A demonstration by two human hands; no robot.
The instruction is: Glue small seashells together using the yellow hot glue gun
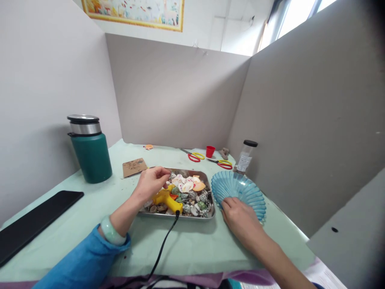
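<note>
My left hand [152, 181] hovers above the back left of a metal tray [215, 209]. Its fingertips are pinched together, and I cannot make out whether anything small is between them. Various seashells [192, 196] fill the tray, white, orange, green and grey-spotted. A yellow glue gun [169, 200] lies across the shells, just below my left hand, its black cord running toward me. On the right, my right hand [237, 214] is closed on the near left rim of a blue scalloped plate [246, 188]; the hand hides part of that rim.
A green flask [92, 156] and a black slab [39, 222] stand and lie at left. Brown card [134, 167] is behind the tray. Two scissors [195, 156], a red cup [210, 151] and a black-lidded jar [245, 157] are farther back. Grey panels [177, 96] enclose the table.
</note>
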